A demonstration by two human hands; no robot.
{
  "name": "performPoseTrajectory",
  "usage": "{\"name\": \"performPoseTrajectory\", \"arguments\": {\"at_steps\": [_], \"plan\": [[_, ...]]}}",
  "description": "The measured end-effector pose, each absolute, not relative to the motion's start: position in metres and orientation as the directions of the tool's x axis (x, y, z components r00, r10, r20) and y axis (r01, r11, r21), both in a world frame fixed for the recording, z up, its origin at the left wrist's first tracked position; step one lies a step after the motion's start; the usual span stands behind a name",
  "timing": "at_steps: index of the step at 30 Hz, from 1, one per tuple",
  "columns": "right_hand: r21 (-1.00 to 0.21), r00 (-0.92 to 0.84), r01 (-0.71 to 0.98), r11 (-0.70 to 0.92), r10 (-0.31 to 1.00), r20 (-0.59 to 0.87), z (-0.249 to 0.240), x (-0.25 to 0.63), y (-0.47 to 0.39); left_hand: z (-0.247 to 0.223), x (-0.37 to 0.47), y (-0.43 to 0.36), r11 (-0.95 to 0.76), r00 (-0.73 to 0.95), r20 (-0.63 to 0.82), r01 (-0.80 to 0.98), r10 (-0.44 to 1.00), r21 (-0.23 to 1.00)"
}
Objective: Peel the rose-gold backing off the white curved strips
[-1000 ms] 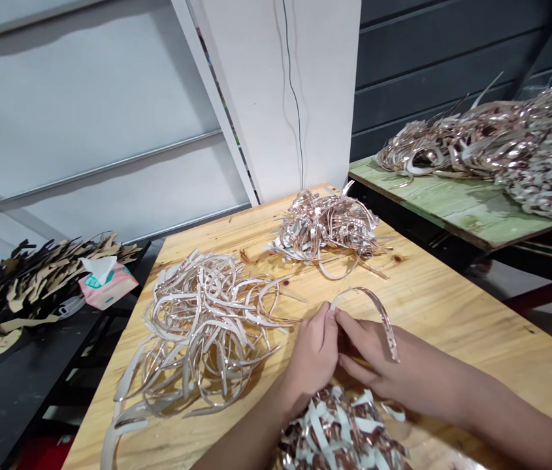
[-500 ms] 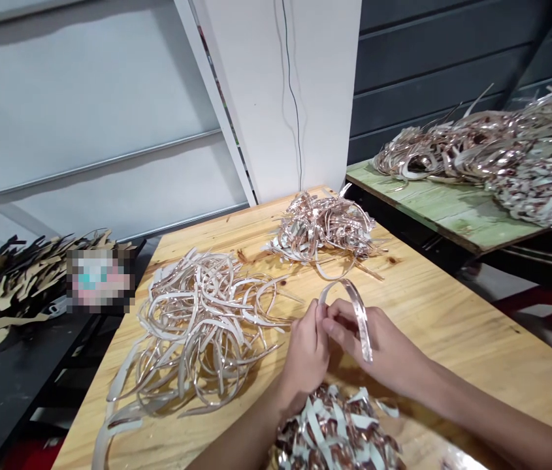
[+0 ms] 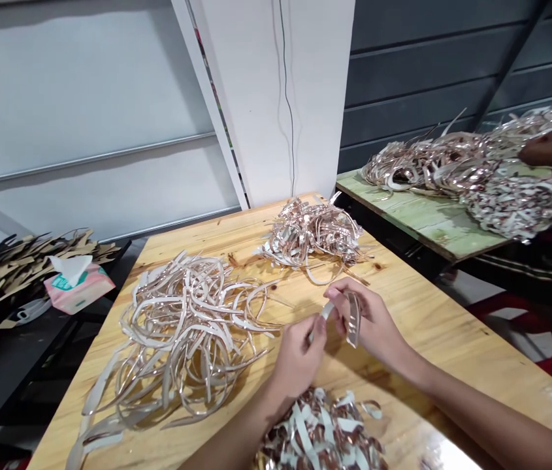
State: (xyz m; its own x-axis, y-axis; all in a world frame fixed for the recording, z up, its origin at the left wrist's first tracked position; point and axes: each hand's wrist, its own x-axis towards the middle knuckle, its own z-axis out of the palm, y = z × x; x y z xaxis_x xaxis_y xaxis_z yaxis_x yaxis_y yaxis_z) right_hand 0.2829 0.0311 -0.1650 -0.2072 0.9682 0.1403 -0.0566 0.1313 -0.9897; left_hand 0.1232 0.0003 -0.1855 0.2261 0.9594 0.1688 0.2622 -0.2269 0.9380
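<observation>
A narrow foil strip (image 3: 353,318), white on one face and shiny rose-gold on the other, runs between my two hands above the wooden table. My left hand (image 3: 300,346) is closed on one end of it. My right hand (image 3: 361,310) pinches the strip a little farther along, and its loose end curls down over the fingers. Just below my hands lies a bundle of short white and rose-gold strips (image 3: 322,431), cut off by the bottom edge. To the left of my left hand spreads a loose heap of long curled strips (image 3: 192,333).
Another foil pile (image 3: 312,232) lies at the table's (image 3: 452,365) far end. At right, a co-worker's hand (image 3: 550,151) is over foil strips on a green table (image 3: 422,219). A tissue box (image 3: 80,287) and brown and black strips (image 3: 6,267) lie on a dark table at left.
My hands have moved apart, stretching a short piece of the strip between them. The view has turned slightly right, bringing more of the co-worker's hand into sight.
</observation>
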Motion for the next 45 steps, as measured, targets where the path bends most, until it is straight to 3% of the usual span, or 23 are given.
{"name": "performPoseTrajectory", "arguments": {"at_steps": [4,7,10,12,14,18,21,24,27,31,35,37,41,45], "plan": [[-0.987,-0.189,-0.137,0.088,0.975,0.113,-0.164,0.280,0.032,-0.187,0.121,0.002,-0.140,0.171,0.110,0.177,0.979,0.974],[-0.973,-0.197,-0.231,0.011,0.979,0.058,-0.167,0.275,0.034,-0.183,0.121,0.000,-0.152,0.134,0.145,0.043,0.980,0.987],[-0.971,-0.269,-0.236,-0.030,0.963,0.035,-0.173,0.269,0.032,-0.179,0.124,-0.003,-0.172,0.207,0.178,-0.047,0.962,0.984],[-0.983,-0.318,-0.179,-0.035,0.948,0.024,-0.176,0.267,0.030,-0.178,0.126,-0.004,-0.175,0.213,0.164,0.033,0.963,0.984],[-0.994,-0.292,-0.110,-0.004,0.956,0.029,-0.175,0.270,0.029,-0.180,0.126,-0.004,-0.199,0.108,0.182,0.185,0.977,0.962],[-0.973,-0.028,0.017,0.229,0.973,0.229,-0.165,0.283,0.030,-0.185,0.123,-0.004,-0.261,-0.037,0.290,0.337,0.956,0.904],[-0.956,0.020,0.031,0.291,0.956,0.292,-0.160,0.288,0.031,-0.186,0.121,-0.005,-0.256,-0.067,0.291,0.318,0.954,0.913],[-0.975,-0.084,-0.098,0.202,0.974,0.210,-0.163,0.284,0.030,-0.185,0.122,-0.004,-0.193,-0.088,0.217,0.226,0.972,0.955],[-0.981,-0.227,-0.167,0.096,0.965,0.133,-0.172,0.277,0.030,-0.185,0.123,-0.002,-0.132,0.017,0.131,0.124,0.991,0.983],[-0.996,-0.356,-0.086,-0.009,0.934,0.023,-0.178,0.277,0.034,-0.189,0.124,0.001,-0.107,0.002,0.108,0.198,0.994,0.974],[-0.999,-0.243,-0.003,0.052,0.969,0.052,-0.171,0.289,0.045,-0.190,0.123,0.002,-0.126,-0.059,0.148,0.272,0.987,0.954],[-0.998,-0.211,0.029,0.051,0.977,0.044,-0.169,0.293,0.049,-0.189,0.122,0.003,-0.137,-0.031,0.150,0.257,0.988,0.957],[-0.991,-0.332,0.133,0.026,0.943,-0.020,-0.174,0.294,0.052,-0.192,0.121,0.005,-0.130,-0.028,0.137,0.186,0.990,0.974],[-0.932,-0.236,0.316,0.176,0.966,0.102,-0.176,0.294,0.051,-0.195,0.120,0.006,-0.088,-0.057,0.093,0.093,0.994,0.992]]}}
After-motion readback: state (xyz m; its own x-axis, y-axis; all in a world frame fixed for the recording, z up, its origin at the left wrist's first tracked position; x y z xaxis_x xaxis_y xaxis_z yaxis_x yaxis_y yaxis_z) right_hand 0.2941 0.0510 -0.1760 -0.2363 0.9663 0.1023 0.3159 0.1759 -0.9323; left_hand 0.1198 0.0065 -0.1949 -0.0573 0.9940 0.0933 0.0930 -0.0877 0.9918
